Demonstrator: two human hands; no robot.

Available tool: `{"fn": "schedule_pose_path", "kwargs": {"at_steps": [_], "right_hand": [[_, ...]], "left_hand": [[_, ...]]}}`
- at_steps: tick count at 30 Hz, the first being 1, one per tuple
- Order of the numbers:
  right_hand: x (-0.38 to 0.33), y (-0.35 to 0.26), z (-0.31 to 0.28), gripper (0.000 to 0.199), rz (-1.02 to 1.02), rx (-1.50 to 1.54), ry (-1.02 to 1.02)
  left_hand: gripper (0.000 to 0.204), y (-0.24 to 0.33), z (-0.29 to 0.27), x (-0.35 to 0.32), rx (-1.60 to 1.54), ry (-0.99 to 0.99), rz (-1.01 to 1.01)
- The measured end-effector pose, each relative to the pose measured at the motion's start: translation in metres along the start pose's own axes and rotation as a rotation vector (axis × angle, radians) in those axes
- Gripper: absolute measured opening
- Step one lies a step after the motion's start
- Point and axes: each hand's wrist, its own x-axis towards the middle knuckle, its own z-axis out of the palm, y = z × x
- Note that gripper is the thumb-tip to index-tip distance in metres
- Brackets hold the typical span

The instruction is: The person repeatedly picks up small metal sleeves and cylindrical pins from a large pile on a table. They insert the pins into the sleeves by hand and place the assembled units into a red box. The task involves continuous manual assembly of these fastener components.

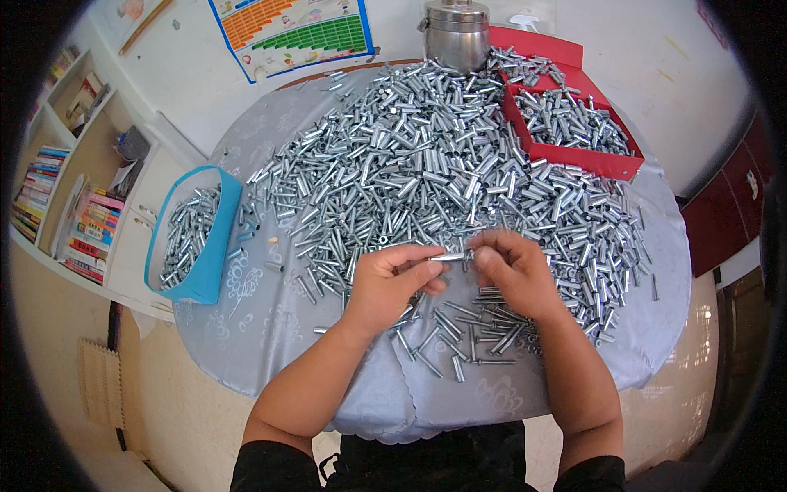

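Note:
My left hand [398,281] pinches a shiny metal sleeve [448,257] between thumb and fingers, holding it roughly level above the table. Close at the sleeve's right end, my right hand [515,272] has its thumb and fingers pressed together. What they grip there is small and slightly blurred. Behind both hands spreads a big heap of loose metal sleeves and bolts [393,156]. Between my forearms lie several long bolts [492,336] and a short sleeve [457,369] on the grey tablecloth [287,361].
A blue box [220,246] with metal pieces stands at the left table edge. At the back right, a red box [590,161] holds more pieces. A steel canister [457,41] stands behind the heap. Left of the table is a bookshelf [90,148].

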Motion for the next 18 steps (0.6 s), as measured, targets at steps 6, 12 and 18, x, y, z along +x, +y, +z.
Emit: {"fn": "schedule_pose_path", "kwargs": {"at_steps": [6, 12, 18], "right_hand": [[0.002, 0.008, -0.016, 0.016, 0.064, -0.186, -0.135], [0.001, 0.006, -0.004, 0.019, -0.116, -0.117, -0.053], [0.0, 0.003, -0.006, 0.014, -0.079, -0.136, -0.083]], "left_hand": [[0.023, -0.001, -0.001, 0.0, -0.009, 0.026, 0.022], [0.024, -0.001, -0.001, 0.0, -0.02, 0.018, 0.017], [0.024, -0.001, 0.0, 0.0, -0.019, 0.013, 0.02]]}}
